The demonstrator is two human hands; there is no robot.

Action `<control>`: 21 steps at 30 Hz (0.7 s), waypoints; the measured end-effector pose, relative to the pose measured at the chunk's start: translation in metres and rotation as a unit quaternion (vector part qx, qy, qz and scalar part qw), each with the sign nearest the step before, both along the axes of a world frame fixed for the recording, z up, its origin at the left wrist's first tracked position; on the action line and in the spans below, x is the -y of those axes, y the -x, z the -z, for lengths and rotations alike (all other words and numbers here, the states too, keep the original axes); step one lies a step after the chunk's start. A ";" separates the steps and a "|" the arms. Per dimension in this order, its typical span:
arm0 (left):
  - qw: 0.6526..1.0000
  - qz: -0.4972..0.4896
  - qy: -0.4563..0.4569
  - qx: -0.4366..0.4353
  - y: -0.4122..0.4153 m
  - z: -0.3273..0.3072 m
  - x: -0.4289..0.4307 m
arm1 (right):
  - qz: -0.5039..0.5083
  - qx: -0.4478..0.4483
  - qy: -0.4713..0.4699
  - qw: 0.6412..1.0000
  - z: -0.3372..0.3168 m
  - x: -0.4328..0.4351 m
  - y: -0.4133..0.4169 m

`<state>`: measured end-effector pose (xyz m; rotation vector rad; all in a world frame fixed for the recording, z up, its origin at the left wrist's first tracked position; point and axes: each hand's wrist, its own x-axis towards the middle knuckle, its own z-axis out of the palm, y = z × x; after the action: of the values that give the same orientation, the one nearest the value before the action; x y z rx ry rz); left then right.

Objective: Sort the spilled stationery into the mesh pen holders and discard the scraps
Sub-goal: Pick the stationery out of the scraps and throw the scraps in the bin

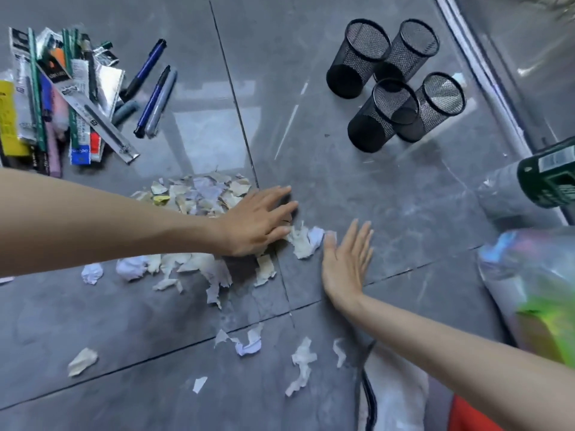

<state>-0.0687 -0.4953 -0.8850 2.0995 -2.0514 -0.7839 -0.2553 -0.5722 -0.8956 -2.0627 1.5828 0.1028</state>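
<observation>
Floor point(311, 150), far left: pile of packaged pens and pencils point(53, 98), with markers point(154, 102) just right of it. Far right: four mesh pen holders point(396, 62), upright, clustered two behind two, touching. Middle: heap of paper scraps point(202, 194). Left hand point(258, 222) rests on the heap's right side. Right hand point(345, 259) lies flat on the floor just right of the heap. Loose scraps point(301, 362) are scattered nearer. A bottle point(550, 178) lies at the right.
</observation>
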 end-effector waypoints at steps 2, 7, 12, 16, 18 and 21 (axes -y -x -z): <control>0.998 -0.016 0.017 -0.050 -0.007 -0.003 -0.012 | -0.078 0.053 -0.014 0.995 0.001 -0.014 -0.019; 0.994 -0.069 0.050 -0.071 -0.023 -0.009 -0.048 | -0.314 0.165 -0.121 0.927 -0.011 -0.028 -0.060; 0.988 -0.003 0.155 0.010 -0.018 -0.007 -0.080 | -0.540 0.087 -0.089 0.832 -0.023 -0.002 -0.026; 0.959 0.198 0.204 0.022 0.016 -0.004 -0.094 | -0.705 -0.054 -0.028 0.706 -0.025 0.024 0.032; 0.927 0.306 0.215 0.019 0.037 0.001 -0.097 | -0.723 -0.094 -0.004 0.685 -0.024 0.032 0.050; 0.890 0.405 0.210 0.015 0.067 0.014 -0.098 | -0.706 -0.106 0.010 0.700 -0.022 0.033 0.057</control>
<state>-0.1361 -0.3973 -0.8991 0.9999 -2.8001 -0.2937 -0.3125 -0.6055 -0.8737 -2.8179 -0.2999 0.8608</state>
